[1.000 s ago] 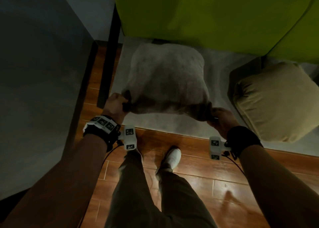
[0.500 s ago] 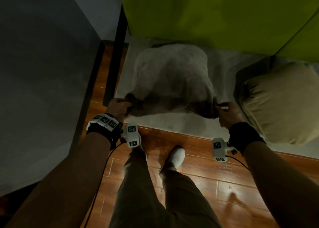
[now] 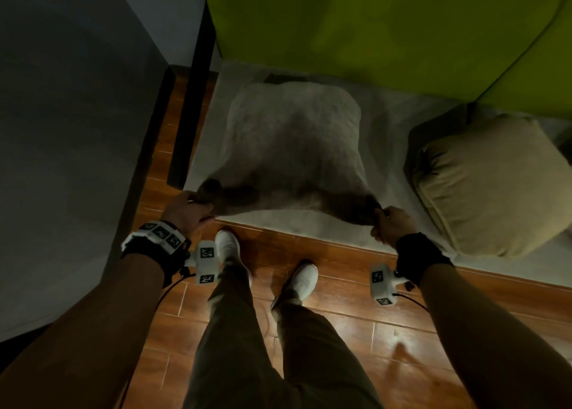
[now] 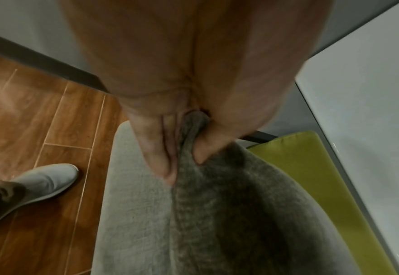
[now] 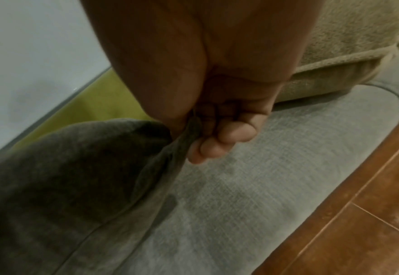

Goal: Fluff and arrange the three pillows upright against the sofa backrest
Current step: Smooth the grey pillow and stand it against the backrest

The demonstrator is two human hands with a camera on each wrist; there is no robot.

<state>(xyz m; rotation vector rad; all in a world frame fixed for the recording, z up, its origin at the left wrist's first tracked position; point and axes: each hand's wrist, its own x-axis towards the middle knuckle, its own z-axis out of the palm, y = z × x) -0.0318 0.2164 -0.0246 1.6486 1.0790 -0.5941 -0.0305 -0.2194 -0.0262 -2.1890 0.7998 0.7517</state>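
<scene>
A grey fuzzy pillow lies over the grey sofa seat, its far edge near the green backrest. My left hand pinches its near left corner between thumb and fingers. My right hand grips the near right corner. The pillow is stretched between both hands, with its near edge at the seat's front. A tan pillow lies flat on the seat to the right. No third pillow is in view.
A dark wall or cabinet side stands close on the left, with the sofa's black frame bar beside it. Wooden floor lies in front of the seat, where my white shoes stand.
Both hands have spread apart and drawn the pillow's near corners outward toward the seat's front edge. The pillow looks flatter and wider than before.
</scene>
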